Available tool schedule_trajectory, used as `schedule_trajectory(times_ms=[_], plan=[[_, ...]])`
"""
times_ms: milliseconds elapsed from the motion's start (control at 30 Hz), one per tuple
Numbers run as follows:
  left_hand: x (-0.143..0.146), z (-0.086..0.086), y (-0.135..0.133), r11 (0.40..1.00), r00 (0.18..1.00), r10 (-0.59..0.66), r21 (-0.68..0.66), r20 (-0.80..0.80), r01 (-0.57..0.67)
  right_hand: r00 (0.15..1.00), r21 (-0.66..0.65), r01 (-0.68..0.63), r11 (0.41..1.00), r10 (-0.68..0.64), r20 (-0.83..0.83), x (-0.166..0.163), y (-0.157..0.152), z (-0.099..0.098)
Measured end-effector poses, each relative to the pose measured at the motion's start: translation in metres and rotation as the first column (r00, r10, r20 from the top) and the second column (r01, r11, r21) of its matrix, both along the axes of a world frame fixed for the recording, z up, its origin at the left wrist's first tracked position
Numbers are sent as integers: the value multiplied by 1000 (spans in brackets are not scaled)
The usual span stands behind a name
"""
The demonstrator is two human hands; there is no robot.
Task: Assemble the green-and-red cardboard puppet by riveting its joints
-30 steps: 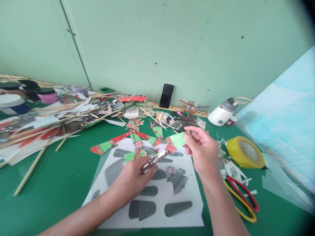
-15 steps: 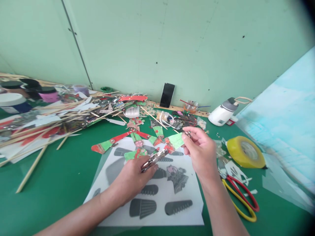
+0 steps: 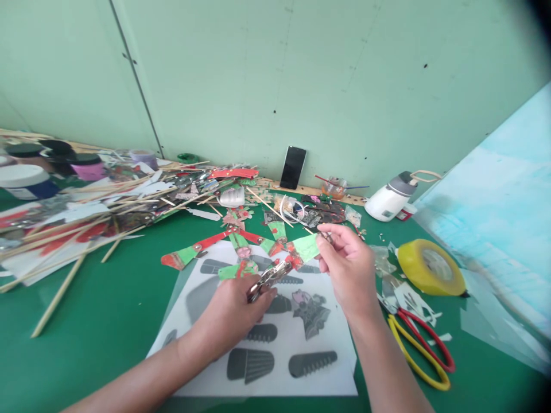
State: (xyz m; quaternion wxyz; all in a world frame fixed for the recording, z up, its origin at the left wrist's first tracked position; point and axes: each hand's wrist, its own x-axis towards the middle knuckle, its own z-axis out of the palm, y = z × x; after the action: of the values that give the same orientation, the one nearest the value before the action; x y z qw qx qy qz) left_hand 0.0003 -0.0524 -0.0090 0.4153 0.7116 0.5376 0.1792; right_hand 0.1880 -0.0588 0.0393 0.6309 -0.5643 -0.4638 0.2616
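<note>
In my left hand (image 3: 243, 301) is a shiny metal hand tool, which looks like a hole punch (image 3: 272, 279). Its front end meets the red tip of a green-and-red puppet piece (image 3: 306, 248). My right hand (image 3: 346, 258) pinches that piece by its green end, between thumb and fingers. Other jointed puppet parts (image 3: 183, 257) in red and green lie just behind, joined with small round fasteners. Beneath both hands lies a white sheet (image 3: 318, 383) printed with dark grey puppet shapes. The tool's jaws are too small to make out clearly.
Red-and-yellow handled scissors (image 3: 417, 344) and a yellow tape roll (image 3: 430, 267) lie at right. A white bottle (image 3: 387, 198) stands behind them. Thin sticks (image 3: 60, 295) and paper scraps pile up at left near paint jars (image 3: 26, 180). A phone (image 3: 294, 167) leans on the wall.
The hole punch's handles look slightly different in shape, perhaps spread a little. My right hand has shifted very slightly left with the puppet piece. The rest stays in place.
</note>
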Motion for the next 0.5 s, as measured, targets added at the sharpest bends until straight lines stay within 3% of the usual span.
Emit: schedule_trajectory(times_ms=[133, 367, 500], plan=[[-1, -2, 0, 1000, 999, 4, -13, 35, -3, 1000, 17, 23, 1000, -23, 10, -1, -1, 0], [-2, -5, 1, 988, 997, -26, 152, -69, 36, 996, 14, 66, 998, -67, 54, -4, -4, 4], [-2, -5, 1, 987, 997, -17, 155, -81, 30, 996, 25, 70, 997, -71, 53, -5, -4, 4]])
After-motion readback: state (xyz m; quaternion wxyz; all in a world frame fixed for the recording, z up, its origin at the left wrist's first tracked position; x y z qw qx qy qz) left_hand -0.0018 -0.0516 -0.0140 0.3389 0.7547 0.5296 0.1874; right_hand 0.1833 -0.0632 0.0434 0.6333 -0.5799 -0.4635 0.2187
